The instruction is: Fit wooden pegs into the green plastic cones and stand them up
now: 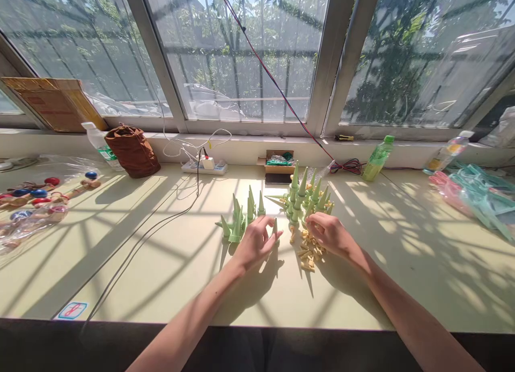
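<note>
Green cones, left grp. (238, 230): several, slender, pointed; mostly upright, 1 tilted outward to left; on desk (161, 286).
Green cones, right grp. (300, 201): larger qty., packed close, mostly upright, 1 on its side, tip left; small yellowish bits (330, 208) showing among them.
Single green cone (275, 228): tip up, in left grip (255, 240), betw. the 2 grps.
Tan pcs. (309, 252): small, short, loose heap, near side of right grp.; exact ct. unclear from here.
</note>
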{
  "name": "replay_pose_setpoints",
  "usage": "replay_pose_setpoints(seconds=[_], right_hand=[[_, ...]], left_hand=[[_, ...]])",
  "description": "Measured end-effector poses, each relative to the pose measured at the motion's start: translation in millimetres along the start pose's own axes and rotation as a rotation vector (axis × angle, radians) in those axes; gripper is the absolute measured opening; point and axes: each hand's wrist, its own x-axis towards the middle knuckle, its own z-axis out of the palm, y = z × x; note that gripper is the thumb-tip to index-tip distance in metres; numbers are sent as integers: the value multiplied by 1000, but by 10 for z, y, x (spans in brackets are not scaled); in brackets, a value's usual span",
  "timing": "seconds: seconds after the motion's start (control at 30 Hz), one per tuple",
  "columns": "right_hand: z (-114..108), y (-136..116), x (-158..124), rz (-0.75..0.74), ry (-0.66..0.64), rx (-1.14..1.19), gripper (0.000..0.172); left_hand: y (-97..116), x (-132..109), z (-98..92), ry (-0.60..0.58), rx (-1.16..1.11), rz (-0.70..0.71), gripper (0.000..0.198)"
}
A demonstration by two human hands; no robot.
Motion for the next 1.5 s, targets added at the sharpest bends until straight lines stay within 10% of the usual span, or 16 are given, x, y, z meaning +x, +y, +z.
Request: replay_pose_setpoints(seconds=[0.4, 1.5], right_hand=[[-30, 2, -59, -155, -201, -63, 8], [73, -140, -7, 234, -342, -223, 13]], left_hand=[[-5, -8, 18, -23, 16, 33, 12], [52, 16, 7, 16, -328, -229, 23]])
